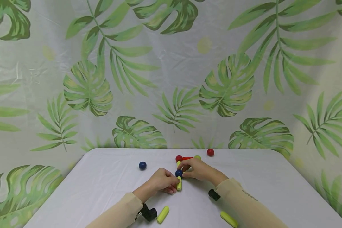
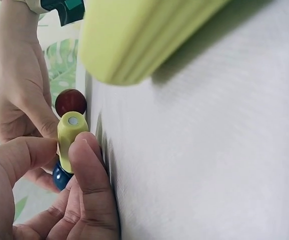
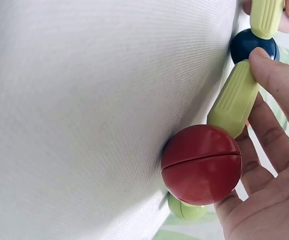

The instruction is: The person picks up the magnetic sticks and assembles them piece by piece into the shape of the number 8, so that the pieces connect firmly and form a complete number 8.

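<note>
My left hand (image 1: 161, 180) pinches a yellow-green magnetic rod (image 2: 67, 142) between thumb and fingertip; a round silvery magnet shows in its near end. The rod's other end meets a dark blue ball (image 1: 179, 173). On that ball is the thumb of my right hand (image 1: 200, 169), whose fingers curl around it. From the blue ball, another yellow-green rod (image 3: 233, 97) runs to a red ball (image 3: 201, 165). Beside the red ball in the head view lie a red rod (image 1: 187, 158) and a green ball (image 1: 197, 157), partly behind the right hand.
Apart from these, a blue ball (image 1: 142, 165) lies at the back left and a red ball (image 1: 210, 152) at the back right. Loose yellow-green rods lie near the front, one by the left forearm (image 1: 163, 214), another under the right sleeve (image 1: 229, 219). A patterned leaf curtain (image 1: 176, 79) hangs behind the white table (image 1: 102, 190).
</note>
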Demonstrator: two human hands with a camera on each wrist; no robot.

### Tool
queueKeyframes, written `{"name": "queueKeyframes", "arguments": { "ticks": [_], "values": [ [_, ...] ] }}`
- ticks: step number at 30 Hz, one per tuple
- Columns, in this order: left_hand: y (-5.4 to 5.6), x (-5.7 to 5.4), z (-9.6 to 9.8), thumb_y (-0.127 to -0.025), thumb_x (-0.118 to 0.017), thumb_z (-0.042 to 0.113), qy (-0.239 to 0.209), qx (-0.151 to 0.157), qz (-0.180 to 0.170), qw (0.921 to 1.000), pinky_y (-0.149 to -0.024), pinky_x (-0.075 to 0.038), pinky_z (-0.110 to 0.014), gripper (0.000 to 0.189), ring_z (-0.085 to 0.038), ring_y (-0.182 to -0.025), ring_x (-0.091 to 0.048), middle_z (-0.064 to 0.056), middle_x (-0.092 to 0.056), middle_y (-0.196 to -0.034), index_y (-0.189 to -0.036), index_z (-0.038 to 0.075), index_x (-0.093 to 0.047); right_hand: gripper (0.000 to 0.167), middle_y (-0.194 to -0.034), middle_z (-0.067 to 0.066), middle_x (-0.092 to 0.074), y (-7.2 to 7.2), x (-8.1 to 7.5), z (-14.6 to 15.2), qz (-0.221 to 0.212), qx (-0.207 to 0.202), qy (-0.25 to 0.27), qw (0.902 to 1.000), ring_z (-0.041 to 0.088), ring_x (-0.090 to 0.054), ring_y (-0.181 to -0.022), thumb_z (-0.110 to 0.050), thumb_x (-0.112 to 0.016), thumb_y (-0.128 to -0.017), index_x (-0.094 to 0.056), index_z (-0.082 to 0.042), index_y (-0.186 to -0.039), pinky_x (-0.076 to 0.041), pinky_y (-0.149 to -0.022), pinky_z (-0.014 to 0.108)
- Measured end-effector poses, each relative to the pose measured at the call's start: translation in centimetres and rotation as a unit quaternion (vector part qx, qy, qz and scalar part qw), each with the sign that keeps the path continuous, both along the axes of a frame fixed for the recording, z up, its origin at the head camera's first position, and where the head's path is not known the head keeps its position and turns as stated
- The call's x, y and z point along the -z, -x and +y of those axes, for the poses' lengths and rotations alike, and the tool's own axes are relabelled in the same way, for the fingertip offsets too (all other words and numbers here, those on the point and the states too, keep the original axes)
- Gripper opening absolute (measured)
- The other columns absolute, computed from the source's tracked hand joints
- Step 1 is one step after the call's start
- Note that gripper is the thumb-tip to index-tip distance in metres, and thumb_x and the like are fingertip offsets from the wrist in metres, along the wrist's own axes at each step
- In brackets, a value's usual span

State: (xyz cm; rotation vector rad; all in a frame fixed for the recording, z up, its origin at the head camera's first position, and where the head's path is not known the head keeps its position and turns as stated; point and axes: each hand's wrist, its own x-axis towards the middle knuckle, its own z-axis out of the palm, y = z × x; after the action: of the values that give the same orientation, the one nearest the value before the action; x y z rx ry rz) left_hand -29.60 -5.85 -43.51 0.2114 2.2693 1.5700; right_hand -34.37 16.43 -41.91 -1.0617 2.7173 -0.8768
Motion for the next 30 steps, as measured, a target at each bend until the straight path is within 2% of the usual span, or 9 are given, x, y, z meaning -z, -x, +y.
{"name": "queueKeyframes", "arguments": {
  "ticks": [5, 12, 19, 25, 30],
  "values": [
    [-0.1, -0.2, -0.3, -0.098, -0.077, 0.018, 0.006, 0.006, 0.015, 0.9999, -0.057, -0.058, -0.02, 0.016, -0.008, -0.057, -0.066, -0.004, -0.073, -0.072, -0.096, 0.002, -0.079, 0.023, -0.113, 0.001, -0.078, 0.0, 0.0, 0.0, 0.002, 0.001, -0.002, 1.0, 0.024, -0.073, -0.11, -0.009, -0.079, -0.097, -0.075, -0.013, -0.119, -0.058, -0.102, 0.05],
    [-0.3, -0.6, -0.9, -0.097, -0.076, 0.018, 0.023, 0.009, 0.058, 0.998, -0.058, -0.059, -0.024, 0.017, -0.009, -0.06, -0.068, -0.006, -0.077, -0.079, -0.097, 0.001, -0.079, 0.022, -0.113, 0.001, -0.079, 0.0, 0.1, 0.1, 0.008, -0.007, 0.005, 0.9999, 0.024, -0.074, -0.109, -0.009, -0.079, -0.097, -0.076, -0.013, -0.119, -0.059, -0.099, 0.048],
    [0.0, -1.5, -2.0, -0.099, -0.075, 0.019, 0.044, 0.011, 0.092, 0.9947, -0.063, -0.062, -0.03, 0.017, -0.013, -0.067, -0.071, -0.008, -0.078, -0.087, -0.103, 0.002, -0.078, 0.023, -0.114, 0.0, -0.078, 0.1, 0.1, 0.1, -0.006, 0.006, 0.002, 1.0, 0.023, -0.073, -0.11, -0.01, -0.078, -0.098, -0.076, -0.015, -0.121, -0.059, -0.1, 0.049],
    [0.4, -2.5, -3.5, -0.1, -0.075, 0.021, 0.042, -0.008, 0.099, 0.9942, -0.066, -0.063, -0.031, 0.019, -0.018, -0.075, -0.075, -0.015, -0.079, -0.1, -0.109, 0.004, -0.077, 0.024, -0.114, 0.001, -0.078, 0.1, 0.1, 0.0, -0.006, 0.005, 0.001, 1.0, 0.023, -0.073, -0.109, -0.009, -0.079, -0.097, -0.076, -0.013, -0.12, -0.058, -0.101, 0.05],
    [0.9, -3.5, -4.9, -0.098, -0.077, 0.021, 0.047, -0.048, 0.111, 0.9915, -0.064, -0.061, -0.031, 0.022, -0.025, -0.079, -0.076, -0.018, -0.078, -0.103, -0.113, 0.004, -0.075, 0.024, -0.114, 0.001, -0.077, 0.0, 0.0, -0.1, -0.009, 0.006, 0.002, 0.9999, 0.023, -0.073, -0.109, -0.009, -0.079, -0.097, -0.076, -0.013, -0.12, -0.058, -0.102, 0.049]
  ]
}}
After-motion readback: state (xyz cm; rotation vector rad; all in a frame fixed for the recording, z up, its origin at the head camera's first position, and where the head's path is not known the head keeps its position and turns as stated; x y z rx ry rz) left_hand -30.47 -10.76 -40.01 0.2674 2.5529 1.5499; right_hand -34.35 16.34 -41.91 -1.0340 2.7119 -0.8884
